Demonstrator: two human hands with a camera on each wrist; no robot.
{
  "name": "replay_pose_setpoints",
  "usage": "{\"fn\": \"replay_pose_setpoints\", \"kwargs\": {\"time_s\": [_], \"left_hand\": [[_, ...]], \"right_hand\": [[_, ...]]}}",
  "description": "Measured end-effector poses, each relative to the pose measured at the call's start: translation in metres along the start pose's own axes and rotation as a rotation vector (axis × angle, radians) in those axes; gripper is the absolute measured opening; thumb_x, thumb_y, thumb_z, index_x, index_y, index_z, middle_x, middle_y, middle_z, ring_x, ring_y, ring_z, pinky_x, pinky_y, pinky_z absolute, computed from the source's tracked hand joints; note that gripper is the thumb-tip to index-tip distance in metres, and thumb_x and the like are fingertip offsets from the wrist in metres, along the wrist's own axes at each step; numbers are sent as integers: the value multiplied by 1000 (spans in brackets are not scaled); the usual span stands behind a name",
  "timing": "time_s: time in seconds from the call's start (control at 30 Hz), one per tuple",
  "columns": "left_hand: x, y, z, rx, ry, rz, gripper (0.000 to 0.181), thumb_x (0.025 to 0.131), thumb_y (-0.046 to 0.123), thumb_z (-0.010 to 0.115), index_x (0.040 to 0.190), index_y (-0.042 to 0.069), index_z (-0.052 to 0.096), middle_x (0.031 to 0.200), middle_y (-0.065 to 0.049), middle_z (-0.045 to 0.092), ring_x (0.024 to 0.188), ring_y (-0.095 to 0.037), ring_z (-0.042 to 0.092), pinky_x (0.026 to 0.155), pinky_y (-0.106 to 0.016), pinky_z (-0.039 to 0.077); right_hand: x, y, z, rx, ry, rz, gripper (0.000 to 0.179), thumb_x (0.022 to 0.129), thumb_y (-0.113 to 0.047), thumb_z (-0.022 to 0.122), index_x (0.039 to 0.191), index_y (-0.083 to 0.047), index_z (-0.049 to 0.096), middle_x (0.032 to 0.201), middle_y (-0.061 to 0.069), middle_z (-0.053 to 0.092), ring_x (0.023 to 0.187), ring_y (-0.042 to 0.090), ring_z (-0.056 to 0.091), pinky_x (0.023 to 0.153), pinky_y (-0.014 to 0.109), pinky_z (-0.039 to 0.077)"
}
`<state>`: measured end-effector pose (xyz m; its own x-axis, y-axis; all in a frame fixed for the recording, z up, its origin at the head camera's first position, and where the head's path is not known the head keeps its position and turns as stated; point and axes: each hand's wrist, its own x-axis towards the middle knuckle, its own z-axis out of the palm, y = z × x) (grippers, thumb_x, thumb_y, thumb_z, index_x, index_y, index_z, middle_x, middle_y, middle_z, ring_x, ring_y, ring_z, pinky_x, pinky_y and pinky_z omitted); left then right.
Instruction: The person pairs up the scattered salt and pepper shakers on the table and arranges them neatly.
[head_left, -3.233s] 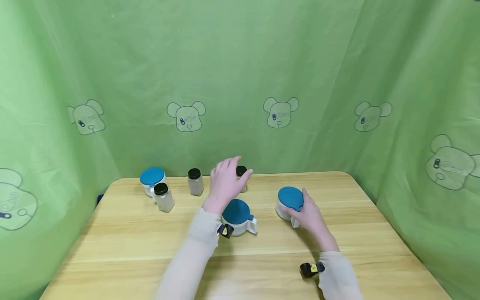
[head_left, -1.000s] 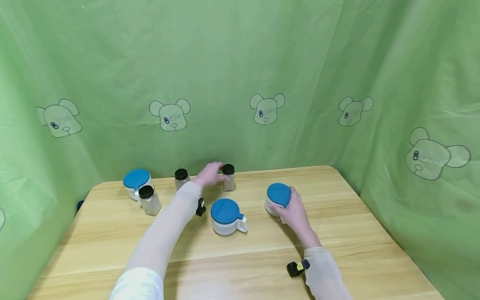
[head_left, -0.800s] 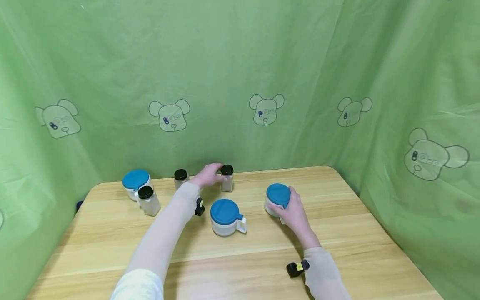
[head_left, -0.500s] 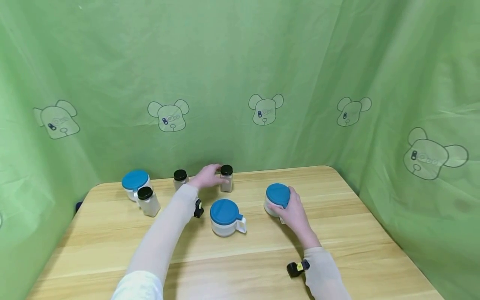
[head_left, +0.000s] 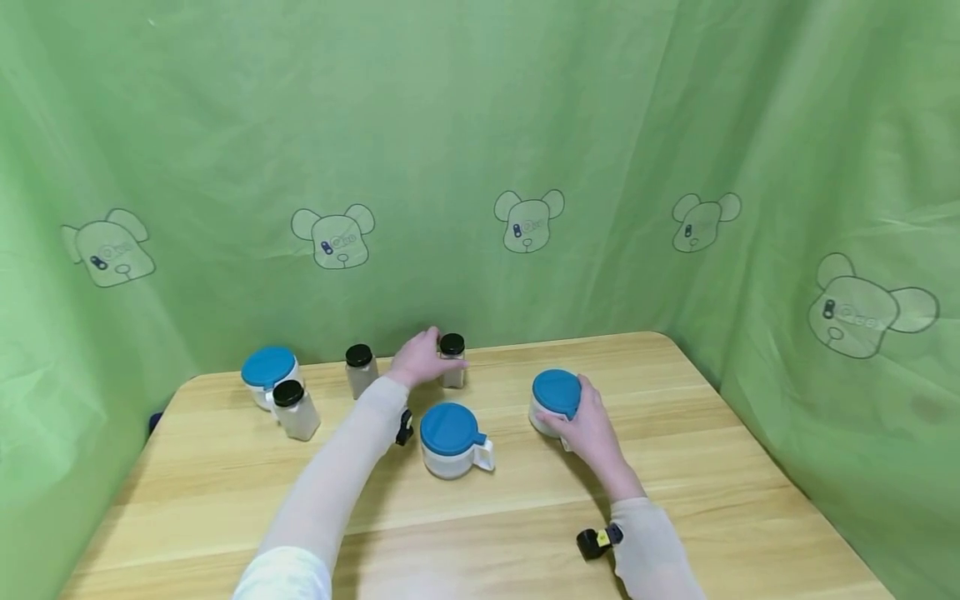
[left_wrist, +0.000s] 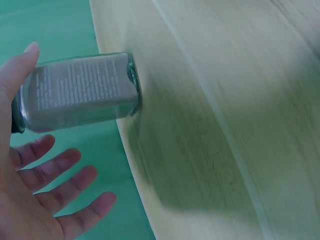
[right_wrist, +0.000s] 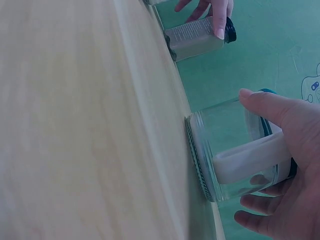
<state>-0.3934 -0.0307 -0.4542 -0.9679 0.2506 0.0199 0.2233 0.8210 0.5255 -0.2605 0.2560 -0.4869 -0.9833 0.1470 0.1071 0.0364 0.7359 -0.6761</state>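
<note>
My left hand (head_left: pixel 422 358) is at the back of the table by a small clear spice bottle (head_left: pixel 452 375) with a black cap, standing upright. Its thumb crosses the bottle's front near the cap; in the left wrist view the other fingers (left_wrist: pixel 65 162) are spread loosely, apart from the bottle. My right hand (head_left: pixel 591 425) holds a clear glass seasoning jar (right_wrist: pixel 230 130) with a blue lid and a white handle, thumb on one side and fingers on the other. That jar stands on the table. Another blue-lidded jar (head_left: pixel 448 442) sits between the hands, its handle pointing right.
On the left stand a third blue-lidded jar (head_left: pixel 268 368) and a black-capped bottle (head_left: pixel 297 415) partly in front of it. A further bottle (head_left: pixel 362 373) is left of my left hand. A green curtain (head_left: pixel 420 125) hangs behind the wooden table (head_left: pixel 480 550).
Earlier my left hand was raised above the middle jar; it has come down beside the back bottle. Since half a second ago its thumb has spread outward. My right hand stays on its jar.
</note>
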Motion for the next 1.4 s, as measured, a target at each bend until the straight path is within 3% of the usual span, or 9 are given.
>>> {"fn": "replay_pose_setpoints", "kwargs": {"time_s": [0.33, 0.53, 0.83, 1.13, 1.33, 1.4], "left_hand": [[2, 3, 3, 2, -17, -10, 96, 78, 63, 70, 146, 4, 36, 144, -17, 49, 129, -33, 52, 106, -46, 46], [2, 1, 5, -55, -18, 3, 91, 81, 53, 72, 147, 3, 34, 146, -18, 47, 131, -34, 50, 108, -47, 44], [0, -6, 8, -100, 2, 39, 74, 84, 43, 72, 139, 3, 44, 134, -17, 56, 122, -32, 56, 104, -46, 48], [-4, -9, 9, -132, 15, 56, 75, 84, 38, 72, 142, 1, 42, 140, -20, 53, 129, -34, 52, 108, -47, 44], [-8, -11, 8, -196, 6, 40, 85, 85, 38, 73, 148, -1, 33, 151, -22, 41, 137, -37, 43, 113, -49, 38], [-9, -12, 8, -204, 4, 42, 81, 85, 38, 73, 147, 0, 35, 147, -21, 46, 134, -36, 47, 111, -48, 41]], "right_hand": [[0, 1, 1, -10, 8, -12, 106, 80, -43, 77, 152, 4, 14, 150, 30, 31, 137, 47, 37, 109, 62, 36], [0, 0, 0, -24, 9, -7, 106, 80, -43, 77, 152, 4, 14, 150, 31, 31, 136, 48, 37, 109, 62, 37], [0, -1, -1, -23, 0, 5, 106, 81, -43, 77, 152, 3, 14, 151, 30, 30, 137, 47, 36, 109, 62, 36], [0, 0, 0, -23, 1, 4, 106, 81, -43, 77, 152, 3, 13, 151, 30, 30, 137, 47, 37, 109, 62, 36], [0, 0, 0, -13, 0, -3, 106, 81, -43, 77, 152, 4, 13, 152, 30, 29, 138, 47, 35, 110, 62, 35], [0, 1, 0, -15, -1, -4, 106, 81, -43, 77, 152, 4, 13, 152, 30, 28, 138, 47, 35, 111, 61, 35]]}}
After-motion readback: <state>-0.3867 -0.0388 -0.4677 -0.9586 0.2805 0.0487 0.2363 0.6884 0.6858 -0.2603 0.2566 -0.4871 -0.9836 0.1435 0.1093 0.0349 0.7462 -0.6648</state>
